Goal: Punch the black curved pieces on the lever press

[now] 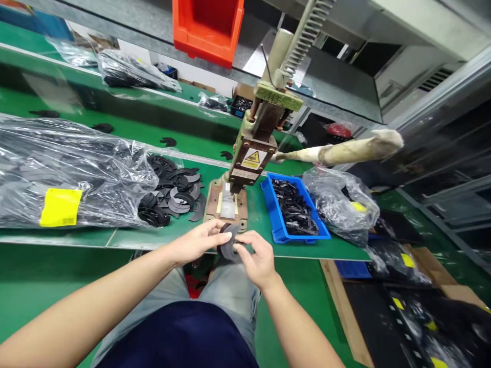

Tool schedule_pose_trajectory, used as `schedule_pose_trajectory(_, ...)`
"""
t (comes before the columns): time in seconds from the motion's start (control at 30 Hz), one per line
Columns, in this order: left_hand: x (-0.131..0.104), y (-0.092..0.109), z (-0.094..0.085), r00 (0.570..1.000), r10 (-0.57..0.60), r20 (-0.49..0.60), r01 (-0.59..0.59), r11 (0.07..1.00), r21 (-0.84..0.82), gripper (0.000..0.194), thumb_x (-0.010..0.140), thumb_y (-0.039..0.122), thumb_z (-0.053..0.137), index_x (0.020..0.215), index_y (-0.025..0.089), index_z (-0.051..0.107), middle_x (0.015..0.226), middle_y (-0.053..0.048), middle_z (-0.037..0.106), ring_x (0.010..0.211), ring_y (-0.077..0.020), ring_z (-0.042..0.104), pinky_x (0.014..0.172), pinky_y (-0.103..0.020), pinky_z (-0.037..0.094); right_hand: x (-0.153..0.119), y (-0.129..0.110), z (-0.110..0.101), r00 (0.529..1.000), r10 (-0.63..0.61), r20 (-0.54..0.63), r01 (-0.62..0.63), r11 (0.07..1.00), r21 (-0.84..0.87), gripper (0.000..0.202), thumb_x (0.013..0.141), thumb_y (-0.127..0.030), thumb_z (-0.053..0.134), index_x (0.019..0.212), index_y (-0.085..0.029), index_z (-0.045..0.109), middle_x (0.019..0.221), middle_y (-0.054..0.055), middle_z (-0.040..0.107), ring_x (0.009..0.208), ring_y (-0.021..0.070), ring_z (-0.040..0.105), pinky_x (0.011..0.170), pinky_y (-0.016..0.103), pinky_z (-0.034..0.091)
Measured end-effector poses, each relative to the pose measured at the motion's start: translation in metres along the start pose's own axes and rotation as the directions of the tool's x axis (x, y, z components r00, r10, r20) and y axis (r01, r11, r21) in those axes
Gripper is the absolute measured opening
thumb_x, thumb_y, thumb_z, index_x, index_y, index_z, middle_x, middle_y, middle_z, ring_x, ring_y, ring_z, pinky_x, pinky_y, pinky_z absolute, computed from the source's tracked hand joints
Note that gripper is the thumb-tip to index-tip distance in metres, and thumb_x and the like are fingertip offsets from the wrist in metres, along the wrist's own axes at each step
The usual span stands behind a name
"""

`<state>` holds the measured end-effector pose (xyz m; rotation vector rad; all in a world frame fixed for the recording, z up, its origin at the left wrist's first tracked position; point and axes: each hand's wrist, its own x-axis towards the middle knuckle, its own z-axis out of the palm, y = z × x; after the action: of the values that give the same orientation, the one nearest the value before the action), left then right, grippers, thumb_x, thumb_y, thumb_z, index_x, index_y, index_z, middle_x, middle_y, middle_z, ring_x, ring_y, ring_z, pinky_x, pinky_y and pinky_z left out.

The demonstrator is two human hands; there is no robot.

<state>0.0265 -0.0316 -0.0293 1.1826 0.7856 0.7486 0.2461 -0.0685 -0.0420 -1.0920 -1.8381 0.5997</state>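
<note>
My left hand (203, 241) is closed on a small stack of black curved plastic pieces (230, 249), held at the table's front edge. My right hand (258, 255) pinches at the right side of the same stack; a small dark part seems to be between its fingertips, too small to name. Just beyond my hands stands a hand press (251, 158) with a warning label, its base plate (212, 207) bolted down. Left of the press lies a pile of loose curved black pieces (180, 197). A blue bin (274, 217) of small black parts (293, 207) sits to the right.
The press lever (345, 151) sticks out to the right above the blue bin. A large clear bag (76, 163) of black pieces lies at left, another plastic bag (337, 197) at right. An orange bin (209, 30) hangs overhead. Several curved pieces lie on the green belt (134, 128) behind.
</note>
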Motion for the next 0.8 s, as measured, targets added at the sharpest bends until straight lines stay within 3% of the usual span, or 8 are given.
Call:
schedule_pose_trajectory(0.07, 0.0, -0.006, 0.002, 0.997, -0.062, 0.051, 0.066, 0.995, -0.077, 0.046, 0.086, 0.059, 0.078, 0.096, 0.017, 0.06, 0.081, 0.001, 0.064, 0.063, -0.0118, 0.058, 0.06, -0.025, 0.046, -0.002, -0.003, -0.002, 0.996, 0.089, 0.017, -0.089, 0.995, 0.041, 0.015, 0.098, -0.031, 0.063, 0.107, -0.023, 0.071, 0.093, 0.004, 0.074, 0.083, 0.0161, 0.069, 0.079, 0.032, 0.058)
schedule_pose_trajectory(0.17, 0.0, -0.017, 0.0, 0.997, -0.051, 0.056, 0.055, 0.996, -0.076, 0.046, 0.086, 0.058, 0.079, 0.09, 0.019, 0.055, 0.076, 0.003, 0.061, 0.06, -0.0115, 0.056, 0.06, -0.025, 0.046, 0.0, -0.008, -0.008, 0.977, 0.206, 0.048, -0.21, 0.974, 0.091, 0.018, 0.1, -0.036, 0.06, 0.106, -0.023, 0.071, 0.092, 0.003, 0.073, 0.081, 0.0144, 0.069, 0.076, 0.029, 0.057)
schedule_pose_trajectory(0.37, 0.003, -0.049, -0.028, 0.999, 0.046, -0.001, -0.043, 0.946, 0.32, 0.039, 0.1, 0.057, 0.06, 0.091, 0.019, 0.061, 0.08, 0.001, 0.056, 0.072, -0.0133, 0.051, 0.066, -0.025, 0.041, 0.031, 0.005, -0.039, 0.926, 0.377, 0.014, -0.375, 0.915, 0.147, 0.022, 0.095, -0.041, 0.063, 0.098, -0.021, 0.07, 0.09, 0.003, 0.072, 0.079, 0.0147, 0.065, 0.075, 0.029, 0.053)
schedule_pose_trajectory(0.47, 0.001, -0.064, -0.041, 0.997, 0.082, -0.01, -0.073, 0.924, 0.376, 0.04, 0.102, 0.054, 0.057, 0.086, 0.018, 0.061, 0.079, 0.001, 0.055, 0.073, -0.0139, 0.049, 0.068, -0.026, 0.042, 0.047, 0.022, -0.051, 0.896, 0.444, -0.002, -0.435, 0.88, 0.189, 0.025, 0.092, -0.045, 0.065, 0.096, -0.02, 0.069, 0.081, 0.001, 0.068, 0.073, 0.0138, 0.061, 0.071, 0.029, 0.05)
schedule_pose_trajectory(0.53, 0.0, -0.071, -0.043, 0.994, 0.106, -0.033, -0.089, 0.943, 0.321, 0.036, 0.101, 0.052, 0.06, 0.091, 0.018, 0.063, 0.081, 0.0, 0.057, 0.076, -0.0141, 0.052, 0.07, -0.026, 0.044, 0.052, 0.031, -0.051, 0.881, 0.473, 0.002, -0.462, 0.86, 0.217, 0.027, 0.091, -0.047, 0.065, 0.095, -0.02, 0.068, 0.079, 0.0, 0.066, 0.073, 0.0139, 0.06, 0.072, 0.029, 0.049)
schedule_pose_trajectory(0.6, 0.003, -0.072, -0.038, 0.991, 0.115, -0.074, -0.099, 0.978, 0.184, 0.033, 0.098, 0.051, 0.066, 0.108, 0.019, 0.065, 0.095, -0.003, 0.064, 0.08, -0.0146, 0.057, 0.073, -0.027, 0.048, 0.053, 0.034, -0.045, 0.872, 0.49, 0.02, -0.479, 0.843, 0.242, 0.028, 0.091, -0.048, 0.066, 0.095, -0.021, 0.068, 0.08, 0.0, 0.066, 0.075, 0.014, 0.059, 0.074, 0.03, 0.049)
schedule_pose_trajectory(0.7, 0.013, -0.063, -0.021, 0.991, 0.113, -0.068, -0.119, 0.989, -0.084, 0.054, 0.088, 0.048, 0.08, 0.131, 0.022, 0.06, 0.126, -0.012, 0.066, 0.095, -0.0178, 0.065, 0.079, -0.031, 0.055, 0.049, 0.029, -0.03, 0.866, 0.494, 0.083, -0.496, 0.826, 0.268, 0.03, 0.09, -0.051, 0.067, 0.096, -0.021, 0.069, 0.084, 0.001, 0.068, 0.077, 0.0148, 0.061, 0.076, 0.031, 0.05)
schedule_pose_trajectory(0.8, 0.027, -0.048, -0.002, 0.996, 0.088, -0.028, -0.092, 0.974, -0.206, 0.054, 0.08, 0.043, 0.089, 0.122, 0.02, 0.065, 0.118, -0.01, 0.07, 0.096, -0.0196, 0.068, 0.082, -0.032, 0.057, 0.045, 0.02, -0.017, 0.864, 0.479, 0.155, -0.503, 0.817, 0.281, 0.032, 0.09, -0.053, 0.069, 0.098, -0.021, 0.07, 0.089, 0.003, 0.071, 0.082, 0.0163, 0.064, 0.08, 0.032, 0.052)
